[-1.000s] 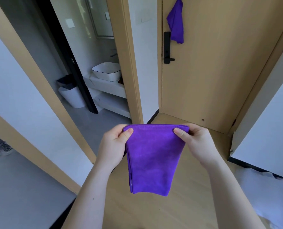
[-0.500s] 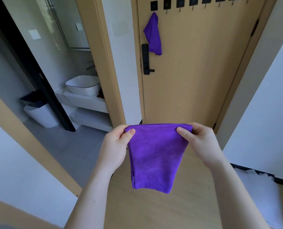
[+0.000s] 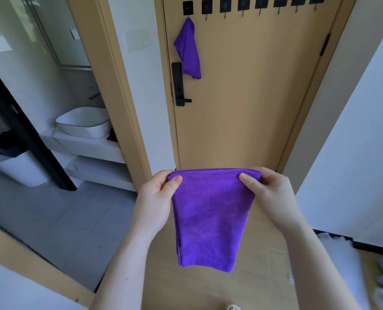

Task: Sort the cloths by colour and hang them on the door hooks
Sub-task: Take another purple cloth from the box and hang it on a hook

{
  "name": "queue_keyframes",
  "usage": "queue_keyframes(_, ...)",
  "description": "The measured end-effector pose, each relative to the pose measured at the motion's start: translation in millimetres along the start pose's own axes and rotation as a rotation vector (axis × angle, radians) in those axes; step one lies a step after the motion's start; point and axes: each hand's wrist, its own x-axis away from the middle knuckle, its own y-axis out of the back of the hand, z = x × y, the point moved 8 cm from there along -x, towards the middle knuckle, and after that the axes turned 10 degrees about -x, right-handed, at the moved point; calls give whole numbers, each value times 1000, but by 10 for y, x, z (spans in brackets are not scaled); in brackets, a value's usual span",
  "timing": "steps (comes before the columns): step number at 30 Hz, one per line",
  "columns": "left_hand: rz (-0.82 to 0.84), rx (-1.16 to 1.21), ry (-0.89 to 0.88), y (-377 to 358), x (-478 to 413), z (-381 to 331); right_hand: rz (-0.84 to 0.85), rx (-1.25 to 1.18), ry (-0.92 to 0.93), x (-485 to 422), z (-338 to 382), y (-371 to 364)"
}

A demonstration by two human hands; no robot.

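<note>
A folded purple cloth [image 3: 210, 215] hangs in front of me, held by its top edge. My left hand [image 3: 157, 198] pinches the top left corner and my right hand [image 3: 268, 195] pinches the top right corner. Ahead stands a tan wooden door [image 3: 253, 90] with a row of black hooks [image 3: 244, 5] along its top. A second purple cloth [image 3: 188, 50] hangs from the leftmost hook [image 3: 187, 8]. The other hooks carry nothing.
A black door handle and lock [image 3: 178, 86] sits below the hung cloth. To the left a bathroom opens with a white basin [image 3: 83, 123] and a white bin [image 3: 18, 168]. White bedding [image 3: 347, 265] lies at the lower right, beside a white wall.
My view has tilted up and moved closer to the door, so the row of hooks has come into sight. Both hands keep the same hold on the purple cloth.
</note>
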Motion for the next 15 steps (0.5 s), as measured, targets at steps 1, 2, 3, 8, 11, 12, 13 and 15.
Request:
queue_keyframes(1, 4, 9, -1, -58, -90, -4, 1, -2, 0, -89, -22, 28)
queue_keyframes(2, 4, 19, -4, -117, -183, -20, 1, -6, 0, -187, -43, 64)
queue_keyframes(3, 1, 25, -8, -179, -282, -38, -1, -12, 1, -295, -64, 103)
queue_keyframes(8, 5, 13, -12, -507, -815, -107, 21, -24, -12, -907, -144, 277)
queue_keyframes(11, -12, -8, -12, -682, -1141, -184, 34, -33, -23, -1281, -172, 383)
queue_keyframes(12, -17, -13, -10, -740, -1232, -203, 39, -30, -25, -1401, -182, 414)
queue_keyframes(13, -23, -20, -9, -791, -1310, -215, 43, -29, -28, -1505, -190, 439)
queue_keyframes(15, -31, -17, -13, -873, -1461, -257, 51, -39, -30, -1701, -189, 484)
